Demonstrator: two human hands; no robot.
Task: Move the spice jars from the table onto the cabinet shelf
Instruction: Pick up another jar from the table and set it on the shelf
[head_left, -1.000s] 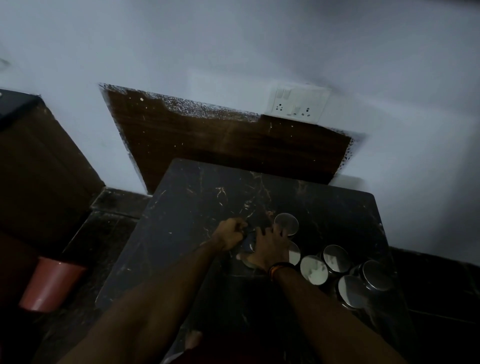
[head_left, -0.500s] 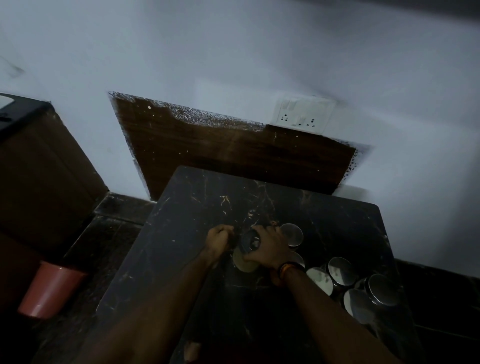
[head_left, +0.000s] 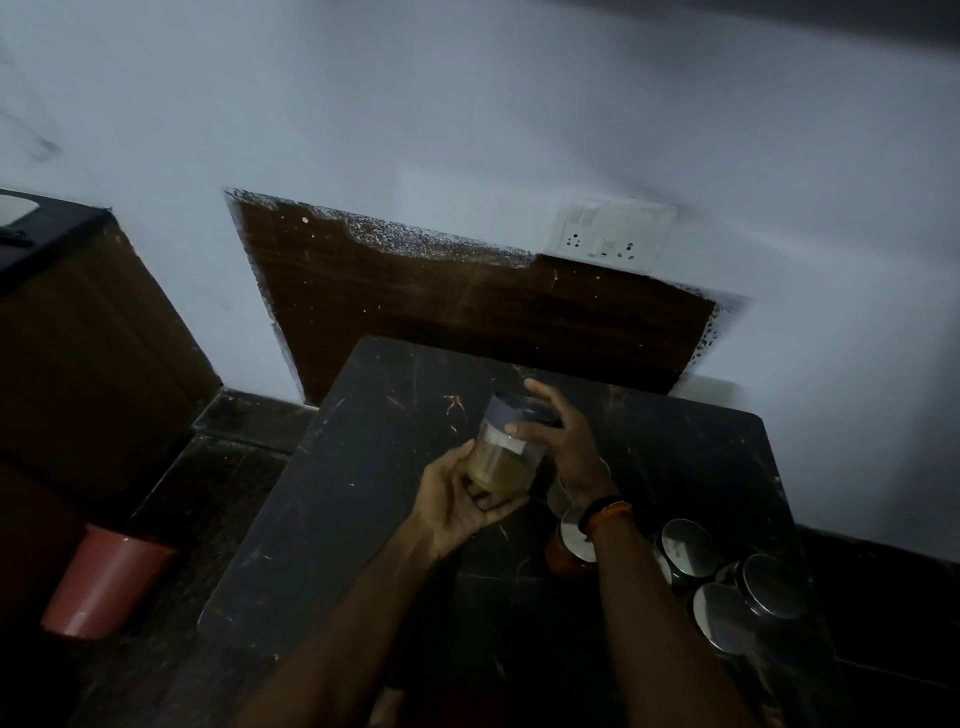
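I have a clear plastic spice jar with a dark lid and yellowish-brown powder (head_left: 506, 452) lifted off the dark scratched tabletop (head_left: 363, 493), at the middle of the frame. My left hand (head_left: 457, 501) cups it from below, palm up, fingers curled round its base; I judge that takes the weight so the jar stays upright and nothing shifts inside. My right hand (head_left: 558, 441) steadies it near the lid, thumb against the jar's side and the other fingers spread loosely behind the cap, more a guard than a firm grip.

The other jars wait at the lower right of the frame: a reddish jar with a shiny lid (head_left: 569, 545) just beside my right wrist, and a huddle of steel-lidded jars (head_left: 727, 587) near the table's right edge. Grouped so closely, they look easy to knock with a forearm.

A dark wooden cabinet (head_left: 78, 338) stands at the left of the frame; its shelf is not visible. That is probably where this jar goes, so a turn leftward seems the next need. A reddish-brown plastic bucket (head_left: 104, 587) sits on the floor at lower left, below that path.
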